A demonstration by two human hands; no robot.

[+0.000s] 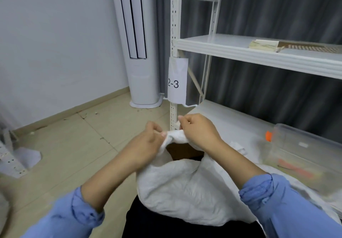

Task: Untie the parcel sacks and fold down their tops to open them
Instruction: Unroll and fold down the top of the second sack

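- A white shelf post (174, 25) with a "2-3" label (176, 82) stands just behind the hands, at centre frame.
- At right, a clear plastic bin (296, 138) holds blurred orange items.
- At lower centre, the left hand (148, 143) and right hand (198, 132) pinch the twisted top of the white sack (185, 191); brown cardboard (182, 150) shows inside.

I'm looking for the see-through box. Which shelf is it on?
The lower shelf. The clear box stands there, on the right; the upper shelf holds only flat cardboard.

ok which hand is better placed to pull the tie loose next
Probably the right hand: its fingertips sit raised above the twisted neck of the sack and seem to pinch a white end there. The left hand grips the neck from the side, better placed to brace it.
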